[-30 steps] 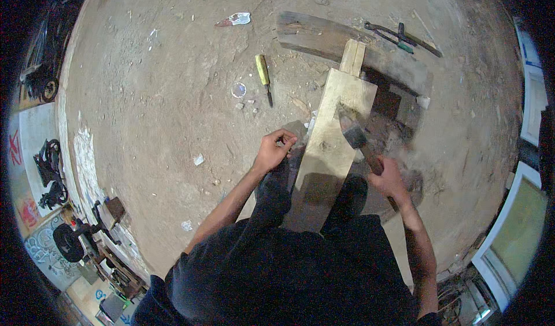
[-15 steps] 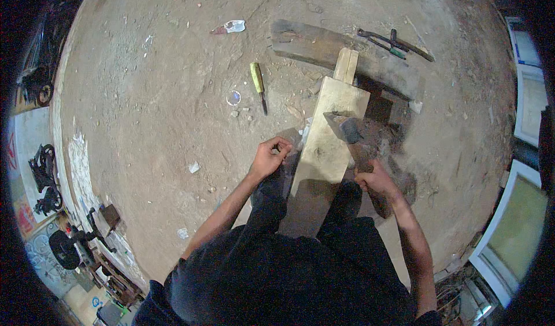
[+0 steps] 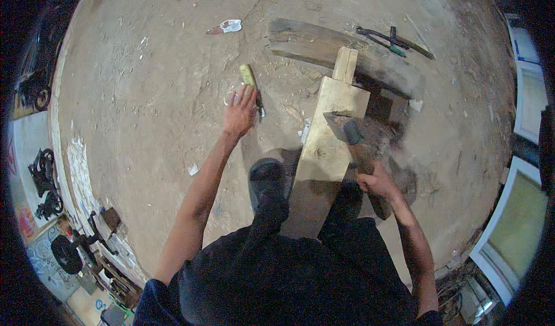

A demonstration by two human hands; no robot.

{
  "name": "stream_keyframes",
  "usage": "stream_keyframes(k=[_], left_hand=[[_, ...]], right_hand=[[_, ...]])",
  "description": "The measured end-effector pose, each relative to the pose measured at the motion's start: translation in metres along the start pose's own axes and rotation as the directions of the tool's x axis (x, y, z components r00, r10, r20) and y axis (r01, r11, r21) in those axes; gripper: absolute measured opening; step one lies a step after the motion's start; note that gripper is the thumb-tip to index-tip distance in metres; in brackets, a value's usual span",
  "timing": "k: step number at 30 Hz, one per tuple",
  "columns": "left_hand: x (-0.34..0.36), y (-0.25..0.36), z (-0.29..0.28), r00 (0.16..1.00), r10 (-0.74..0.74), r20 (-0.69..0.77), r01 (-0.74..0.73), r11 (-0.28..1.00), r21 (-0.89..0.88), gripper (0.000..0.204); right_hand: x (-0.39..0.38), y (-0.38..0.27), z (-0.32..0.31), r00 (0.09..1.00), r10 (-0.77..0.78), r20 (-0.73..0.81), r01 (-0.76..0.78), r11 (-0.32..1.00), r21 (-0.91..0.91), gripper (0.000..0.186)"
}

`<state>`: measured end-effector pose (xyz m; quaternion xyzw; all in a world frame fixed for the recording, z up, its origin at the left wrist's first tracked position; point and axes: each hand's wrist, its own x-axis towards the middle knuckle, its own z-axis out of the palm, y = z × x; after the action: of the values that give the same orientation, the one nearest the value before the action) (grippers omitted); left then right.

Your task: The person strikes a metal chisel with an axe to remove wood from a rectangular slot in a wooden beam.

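My left hand (image 3: 240, 115) is stretched out over the floor with its fingers extended, beside a chisel with a yellow handle (image 3: 247, 75) and partly covering it. Contact between the two cannot be made out. In my right hand (image 3: 377, 181) is an adze (image 3: 363, 159), gripped by its wooden handle. The adze's metal head rests over a pale squared timber (image 3: 324, 129), which runs out from between my legs. At its far end the timber narrows to a tenon (image 3: 346, 64) that lies on a weathered plank (image 3: 312, 41).
Pincers (image 3: 378, 37) and a dark hammer-like tool (image 3: 411, 41) lie on the far plank. Wood chips and a scrap of wrapper (image 3: 231, 26) are scattered on the dirt floor. My shoe (image 3: 267, 181) stands left of the timber. White-framed panes (image 3: 509, 227) lean at the right.
My left hand has moved away from the timber, forward and left to the chisel, and its fingers have straightened. My right hand and the adze have barely moved.
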<state>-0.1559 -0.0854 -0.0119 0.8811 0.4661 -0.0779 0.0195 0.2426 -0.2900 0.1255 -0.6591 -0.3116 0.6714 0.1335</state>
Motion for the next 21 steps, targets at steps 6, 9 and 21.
stream_keyframes(k=[6,9,21], left_hand=[[-0.018,-0.007,0.012,0.995,-0.046,0.086,0.061,0.98,-0.187,0.054],[-0.03,-0.007,0.011,0.999,-0.042,0.005,0.042,0.97,-0.238,0.048],[-0.052,0.071,-0.03,0.971,0.002,-0.239,-0.167,0.719,-0.674,0.036]], right_hand=[[-0.024,-0.013,0.003,0.957,-0.283,-0.071,0.25,0.92,-0.302,0.039],[-0.012,-0.006,0.0,0.93,-0.362,-0.057,0.319,0.877,-0.359,0.041],[0.01,0.002,-0.007,0.957,-0.259,-0.135,0.175,0.879,-0.443,0.035]])
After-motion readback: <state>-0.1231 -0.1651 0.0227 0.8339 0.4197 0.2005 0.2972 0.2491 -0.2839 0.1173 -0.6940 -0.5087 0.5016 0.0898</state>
